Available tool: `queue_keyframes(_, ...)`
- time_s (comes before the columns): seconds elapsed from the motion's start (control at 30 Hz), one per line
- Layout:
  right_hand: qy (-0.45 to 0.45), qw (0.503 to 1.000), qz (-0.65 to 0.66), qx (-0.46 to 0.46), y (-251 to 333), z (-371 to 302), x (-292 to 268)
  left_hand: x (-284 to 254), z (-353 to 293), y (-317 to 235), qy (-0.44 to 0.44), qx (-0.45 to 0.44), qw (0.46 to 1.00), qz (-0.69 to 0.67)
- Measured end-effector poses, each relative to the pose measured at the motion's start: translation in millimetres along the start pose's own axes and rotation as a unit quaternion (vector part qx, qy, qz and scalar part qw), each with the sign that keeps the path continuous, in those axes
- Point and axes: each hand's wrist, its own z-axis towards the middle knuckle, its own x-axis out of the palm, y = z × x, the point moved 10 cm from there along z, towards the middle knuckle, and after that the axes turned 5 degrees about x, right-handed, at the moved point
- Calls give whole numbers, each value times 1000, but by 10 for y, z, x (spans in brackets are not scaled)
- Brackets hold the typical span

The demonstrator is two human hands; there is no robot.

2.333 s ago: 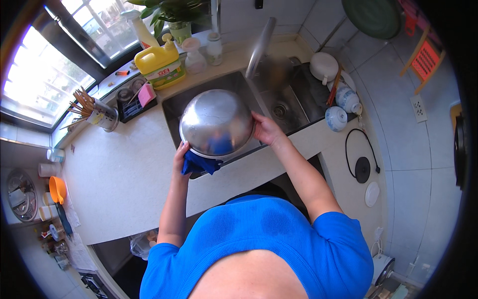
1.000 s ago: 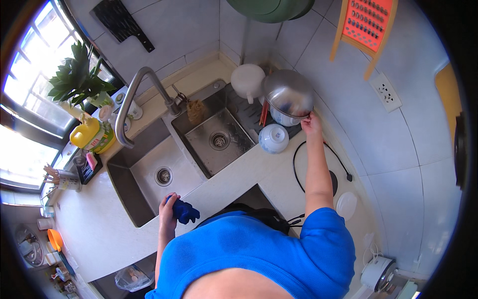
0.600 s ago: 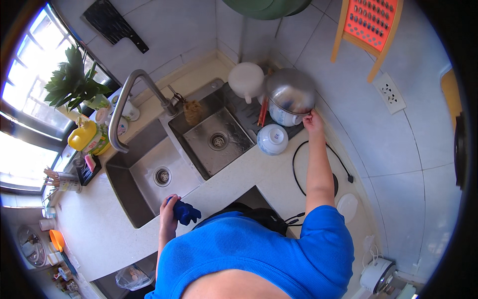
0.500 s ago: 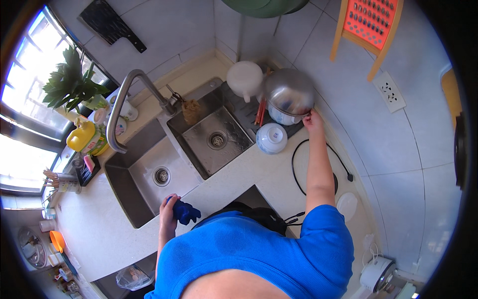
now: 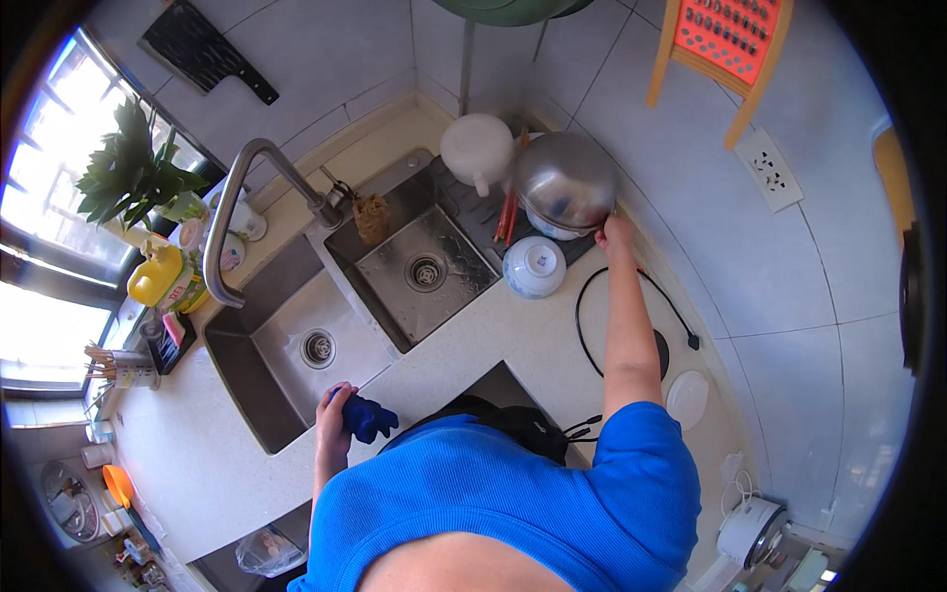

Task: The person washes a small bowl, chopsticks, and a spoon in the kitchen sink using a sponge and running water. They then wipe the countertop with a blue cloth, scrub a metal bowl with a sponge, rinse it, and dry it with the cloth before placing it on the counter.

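My left hand [image 5: 333,416] is closed around a bunched dark blue cloth [image 5: 368,418], held by the counter's front edge near the left sink basin. My right arm is stretched to the far right, where my right hand [image 5: 614,235] pinches the rim of an upturned shiny metal basin [image 5: 566,178]. Beneath that basin, a white and blue bowl [image 5: 554,228] is partly hidden. Close by stands another upside-down white and blue bowl [image 5: 534,267]. Red chopsticks [image 5: 506,218] lie left of the basin, next to an upturned white pot-like vessel with a handle [image 5: 477,148].
A double steel sink [image 5: 410,316] with a curved faucet [image 5: 223,222] fills the middle. Along the window side are a yellow jug [image 5: 158,279], a plant [image 5: 136,178] and a chopstick holder [image 5: 133,369]. A black cable [image 5: 584,340] loops over the right counter.
The whole view has shifted slightly. My right hand is still at the metal basin's rim, and my left still holds the cloth.
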Motion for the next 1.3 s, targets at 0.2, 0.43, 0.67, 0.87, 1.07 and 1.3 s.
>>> queue_keyframes(0.2, -25, 999, 16, -13, -77, 140, -95, -17, 26, 37, 2, -1, 1000, -2)
queue_keyframes(0.43, -9, 994, -85, -63, -12, -11, -50, -28, 34, 65, 7, -4, 1000, -9)
queue_keyframes(0.67, -177, 896, -295, -281, 358, -431, -199, -26, 37, 58, 2, -7, 1000, -15)
queue_keyframes(0.87, -178, 780, -363, -477, 737, -1436, 121, -130, 139, 0, -9, 13, 1000, -15)
queue_keyframes(1.07, -154, 786, -359, -480, 714, -1565, 257, -198, 171, -81, -11, 18, 999, -31)
queue_keyframes(1.3, 516, 810, -119, -252, -80, -3445, 1876, -258, 269, -167, 45, -5, 972, -231)
